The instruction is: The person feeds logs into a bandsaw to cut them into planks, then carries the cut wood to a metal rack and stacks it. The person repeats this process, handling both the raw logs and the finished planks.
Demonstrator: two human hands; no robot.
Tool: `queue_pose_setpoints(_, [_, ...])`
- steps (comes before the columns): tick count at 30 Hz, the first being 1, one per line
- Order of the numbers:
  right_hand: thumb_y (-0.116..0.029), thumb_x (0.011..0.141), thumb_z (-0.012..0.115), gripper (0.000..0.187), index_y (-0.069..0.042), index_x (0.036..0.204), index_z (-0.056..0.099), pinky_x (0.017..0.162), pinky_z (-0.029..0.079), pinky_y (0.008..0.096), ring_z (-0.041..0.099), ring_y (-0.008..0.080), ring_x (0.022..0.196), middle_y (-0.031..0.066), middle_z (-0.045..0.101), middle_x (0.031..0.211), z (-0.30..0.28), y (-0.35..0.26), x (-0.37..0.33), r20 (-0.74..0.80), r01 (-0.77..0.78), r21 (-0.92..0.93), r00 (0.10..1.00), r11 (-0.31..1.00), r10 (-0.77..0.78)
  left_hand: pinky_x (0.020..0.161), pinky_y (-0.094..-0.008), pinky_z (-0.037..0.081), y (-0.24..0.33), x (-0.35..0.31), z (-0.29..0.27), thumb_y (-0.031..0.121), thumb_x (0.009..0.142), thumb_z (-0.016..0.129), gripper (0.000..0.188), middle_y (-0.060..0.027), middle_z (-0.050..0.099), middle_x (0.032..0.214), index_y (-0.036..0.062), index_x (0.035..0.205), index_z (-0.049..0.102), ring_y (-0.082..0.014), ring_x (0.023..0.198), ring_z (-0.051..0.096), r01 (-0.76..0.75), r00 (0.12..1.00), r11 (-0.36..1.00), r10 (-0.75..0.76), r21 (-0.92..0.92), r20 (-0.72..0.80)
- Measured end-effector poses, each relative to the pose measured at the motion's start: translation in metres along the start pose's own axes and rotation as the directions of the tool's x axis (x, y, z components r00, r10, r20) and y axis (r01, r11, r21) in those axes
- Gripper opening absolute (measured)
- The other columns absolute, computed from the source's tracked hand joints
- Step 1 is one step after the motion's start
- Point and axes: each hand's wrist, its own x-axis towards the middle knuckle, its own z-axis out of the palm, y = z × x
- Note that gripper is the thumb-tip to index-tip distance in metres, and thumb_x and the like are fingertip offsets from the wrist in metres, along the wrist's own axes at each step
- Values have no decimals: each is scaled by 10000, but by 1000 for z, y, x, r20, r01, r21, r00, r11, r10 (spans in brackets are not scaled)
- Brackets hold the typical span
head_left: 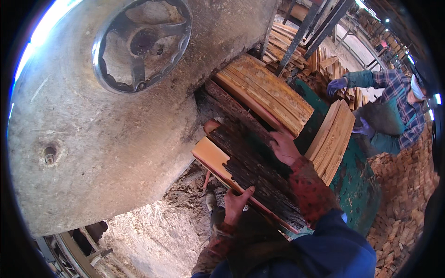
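I'm gripping the bark-covered slab point(252, 160) with both hands, left hand point(237, 204) closed on its near edge, right hand point(283, 147) pressing on top. It's lying on the green saw table point(357, 180) against the big saw housing point(92, 139); stacked cut boards point(266, 92) show some already done, this slab's uncut.
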Motion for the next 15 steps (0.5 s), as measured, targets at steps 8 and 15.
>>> queue_pose_setpoints(8, [24,827,539,246,-26,1040,649,642,513,314,629,260,711,140,616,837,-26,-1,-20,-78,-138,259,983,956,163,727,-291,521,-7,2,1,315,723,839,518,-122,704,891,-87,993,654,-168,796,658,-50,998,997,49,-55,-34])
queue_pose_setpoints(15, [-350,838,687,470,-79,1209,588,863,483,420,561,355,1037,154,571,1094,27,-16,23,159,-1,79,987,997,-12,717,-297,518,-10,3,-1,341,731,828,511,-128,704,865,-88,955,665,-165,781,657,-74,994,997,76,39,-79])
